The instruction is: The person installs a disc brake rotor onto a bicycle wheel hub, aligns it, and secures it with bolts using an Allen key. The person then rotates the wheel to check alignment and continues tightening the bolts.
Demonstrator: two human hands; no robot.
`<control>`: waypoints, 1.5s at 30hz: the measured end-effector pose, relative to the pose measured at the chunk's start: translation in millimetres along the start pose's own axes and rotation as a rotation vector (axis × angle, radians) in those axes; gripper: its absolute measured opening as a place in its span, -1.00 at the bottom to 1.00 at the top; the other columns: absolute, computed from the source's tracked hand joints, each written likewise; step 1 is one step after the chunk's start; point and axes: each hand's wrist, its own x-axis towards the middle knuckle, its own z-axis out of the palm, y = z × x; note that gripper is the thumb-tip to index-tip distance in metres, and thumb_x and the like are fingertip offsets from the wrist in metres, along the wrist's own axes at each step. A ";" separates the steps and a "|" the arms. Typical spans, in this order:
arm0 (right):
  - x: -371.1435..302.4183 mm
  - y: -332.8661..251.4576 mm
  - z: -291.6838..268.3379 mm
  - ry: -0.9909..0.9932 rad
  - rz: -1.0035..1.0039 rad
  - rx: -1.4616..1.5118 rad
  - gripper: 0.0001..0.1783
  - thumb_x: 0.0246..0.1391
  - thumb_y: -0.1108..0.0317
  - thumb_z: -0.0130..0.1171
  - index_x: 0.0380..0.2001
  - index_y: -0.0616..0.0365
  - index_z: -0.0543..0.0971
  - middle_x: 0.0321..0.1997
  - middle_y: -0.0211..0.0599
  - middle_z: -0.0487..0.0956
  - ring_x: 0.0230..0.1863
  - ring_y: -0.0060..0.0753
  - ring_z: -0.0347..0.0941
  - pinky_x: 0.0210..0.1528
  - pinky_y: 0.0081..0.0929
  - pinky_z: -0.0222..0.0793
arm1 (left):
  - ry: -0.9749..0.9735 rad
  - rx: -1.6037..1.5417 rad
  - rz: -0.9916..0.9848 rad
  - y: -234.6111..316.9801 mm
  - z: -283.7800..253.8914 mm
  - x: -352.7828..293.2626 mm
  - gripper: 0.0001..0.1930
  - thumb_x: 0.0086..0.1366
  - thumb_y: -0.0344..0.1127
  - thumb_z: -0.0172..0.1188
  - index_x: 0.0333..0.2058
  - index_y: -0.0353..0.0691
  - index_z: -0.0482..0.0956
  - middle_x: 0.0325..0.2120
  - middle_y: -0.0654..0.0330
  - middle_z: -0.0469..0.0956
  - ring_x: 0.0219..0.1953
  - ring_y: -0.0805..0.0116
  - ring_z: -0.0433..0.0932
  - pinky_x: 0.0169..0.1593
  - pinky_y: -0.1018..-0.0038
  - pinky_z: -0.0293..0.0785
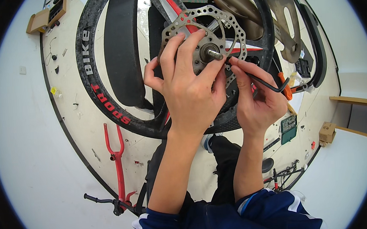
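Note:
A bicycle wheel with a black rim [90,84] and red and white spokes lies in front of me. On its hub sits a perforated metal brake disc [240,32], with a threaded axle [216,54] sticking out of the middle. My left hand [190,91] grips the disc from its near left side, fingers curled over the metal and thumb close to the axle. Closed around a black L-shaped hex key [267,85], my right hand [261,107] is at the disc's right. The key's bent end points right; its working tip is hidden by my fingers.
An orange-handled tool [287,89] lies beyond my right hand. Left of my legs is a red bicycle fork [119,164] with handlebars. A teal case [289,130], a cardboard box [327,132] and an open carton [39,21] lie farther out, with small parts scattered on the floor.

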 end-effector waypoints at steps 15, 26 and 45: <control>-0.1 -3.7 7.3 0.068 0.081 0.074 -0.82 0.03 0.64 0.38 -0.24 0.40 0.69 -0.27 -0.19 0.74 -0.27 -0.50 0.68 -0.18 -0.63 0.58 | 0.025 -0.038 -0.003 -0.3 3.3 -0.9 -0.85 -0.10 -0.33 0.42 -0.47 0.04 0.73 0.06 0.32 0.54 0.19 0.20 0.38 0.16 0.05 -0.02; -1.9 -1.1 3.2 0.065 0.191 0.135 -0.83 0.05 0.65 0.35 -0.24 0.42 0.69 -0.26 -0.16 0.73 -0.26 -0.54 0.66 -0.21 -0.65 0.57 | 0.012 -0.034 -0.024 0.7 1.4 -0.6 -0.82 -0.11 -0.31 0.47 -0.43 0.06 0.78 0.05 0.33 0.58 0.18 0.16 0.40 0.18 0.11 -0.04; -2.8 -4.7 3.4 0.018 0.131 0.072 -0.77 0.00 0.67 0.36 -0.21 0.39 0.69 -0.24 -0.20 0.74 -0.25 -0.47 0.67 -0.09 -0.60 0.54 | 0.044 -0.013 -0.030 0.5 4.3 -1.3 -0.86 -0.08 -0.35 0.41 -0.47 0.06 0.74 0.05 0.35 0.55 0.18 0.23 0.39 0.15 0.05 -0.03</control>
